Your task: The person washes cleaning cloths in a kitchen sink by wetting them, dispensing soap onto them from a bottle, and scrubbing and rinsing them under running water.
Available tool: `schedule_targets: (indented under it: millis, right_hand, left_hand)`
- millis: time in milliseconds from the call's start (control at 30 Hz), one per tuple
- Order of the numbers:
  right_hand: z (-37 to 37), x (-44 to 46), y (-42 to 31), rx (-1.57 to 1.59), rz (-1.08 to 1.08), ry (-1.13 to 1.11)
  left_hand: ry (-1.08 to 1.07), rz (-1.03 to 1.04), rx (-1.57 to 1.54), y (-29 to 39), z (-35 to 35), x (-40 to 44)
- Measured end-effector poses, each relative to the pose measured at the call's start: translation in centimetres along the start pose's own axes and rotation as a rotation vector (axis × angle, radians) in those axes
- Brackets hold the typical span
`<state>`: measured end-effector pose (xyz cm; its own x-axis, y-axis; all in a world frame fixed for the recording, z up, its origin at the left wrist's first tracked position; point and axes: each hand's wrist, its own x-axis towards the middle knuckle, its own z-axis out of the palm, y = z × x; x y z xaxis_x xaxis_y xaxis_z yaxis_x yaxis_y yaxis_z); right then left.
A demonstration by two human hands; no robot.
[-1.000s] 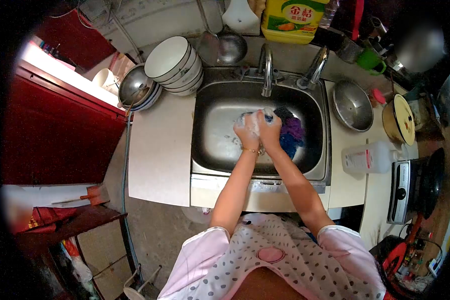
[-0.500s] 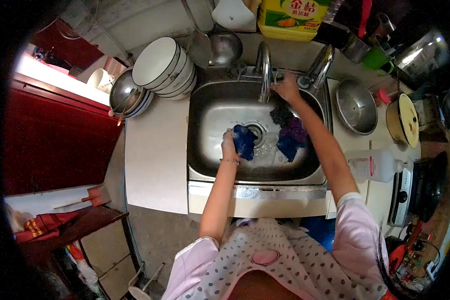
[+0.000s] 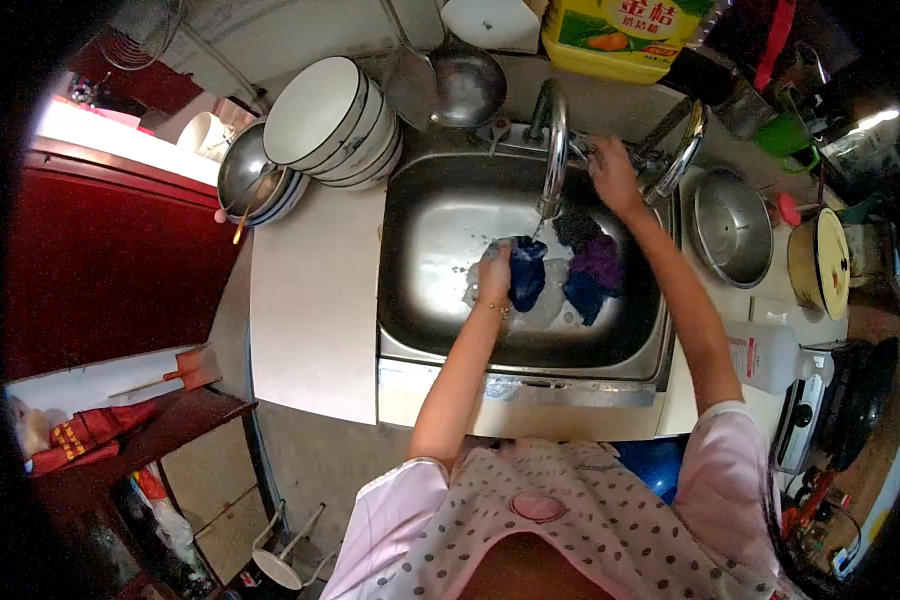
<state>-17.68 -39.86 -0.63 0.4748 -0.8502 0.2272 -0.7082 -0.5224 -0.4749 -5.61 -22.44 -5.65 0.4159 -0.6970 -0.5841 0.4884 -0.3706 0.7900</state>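
My left hand (image 3: 494, 276) grips a wet dark blue cloth (image 3: 527, 274) low in the steel sink (image 3: 425, 325), under the curved tap (image 3: 554, 150). A thin stream of water falls from the spout onto the cloth. Behind the spout, my right hand (image 3: 615, 176) is closed around the tap handle (image 3: 592, 152) at the sink's back edge; its fingertips are partly hidden. To the right in the basin lies a bunched pile of cloth: a black piece (image 3: 576, 230), a purple piece (image 3: 597, 262) and a blue piece (image 3: 583, 298).
Stacked white bowls (image 3: 315, 110) and metal bowls (image 3: 242, 170) stand left of the sink. A ladle (image 3: 468, 85) hangs behind, beside a yellow detergent jug (image 3: 615, 40). On the right are a second tap (image 3: 682, 150), a steel basin (image 3: 732, 228) and a white bottle (image 3: 770, 355).
Water now runs from the spout. My left hand has brought the dark blue cloth right and slightly up, under the stream. My right hand remains at the tap handle. The view has shifted slightly.
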Motion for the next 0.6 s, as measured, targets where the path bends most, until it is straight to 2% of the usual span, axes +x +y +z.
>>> schedule_targets:
  millis: [33,67,133,167,200,233,267,300,333,367,433,500,533,567,600]
  right_hand:
    - [0.2,-1.5,-1.2,0.108,0.003,0.098]
    - [1.5,-3.1,-1.1,0.151,-0.099,0.071]
    - [4.4,-6.9,-2.9,0.468,0.116,-0.074]
    - [5.1,-7.3,-3.6,0.561,0.417,-0.581]
    - [7.6,-9.1,-3.7,0.57,0.37,-0.345]
    - [5.8,-9.3,-6.6,0.986,0.633,-0.306]
    - [8.1,-10.1,-5.9,1.066,0.589,-0.189]
    - [7.6,-9.8,-6.5,1.149,0.628,-0.115]
    - [6.9,-9.6,-7.2,1.232,0.678,-0.044]
    - [6.6,-9.4,-7.0,1.232,0.674,-0.041]
    - [6.4,-8.5,-6.2,1.529,0.783,0.011]
    - [7.3,-7.4,-4.4,1.643,0.748,-0.041]
    - [5.9,-6.8,-5.2,1.747,0.721,-0.097]
    - [4.6,-7.0,-6.2,1.784,0.925,-0.178]
    - [2.5,-7.3,-7.6,1.777,0.93,-0.174]
  left_hand:
    - [0.072,0.024,0.077,-1.0,0.3,0.9]
    - [0.07,0.028,0.071,-1.3,0.6,1.1]
    - [0.136,0.512,0.375,-1.6,1.7,1.3]
    - [0.065,0.595,0.23,-2.8,2.0,2.9]
    - [0.063,0.609,0.222,-2.1,2.4,2.7]
    - [0.152,0.643,0.444,-0.9,3.0,2.3]
    - [0.248,0.676,0.66,0.4,3.7,2.2]
    - [0.188,0.845,0.715,1.3,3.7,2.3]
    - [0.211,1.141,0.845,1.8,4.0,2.5]
    - [0.202,1.027,0.826,1.4,4.2,2.3]
    - [0.197,0.92,0.809,0.9,4.9,1.5]
    - [0.183,0.99,1.025,1.1,5.8,0.8]
    - [0.178,0.996,1.02,2.6,5.9,0.1]
    - [-0.011,0.765,1.051,4.3,5.8,-0.3]
    - [-0.197,0.524,1.069,5.7,5.5,-0.4]
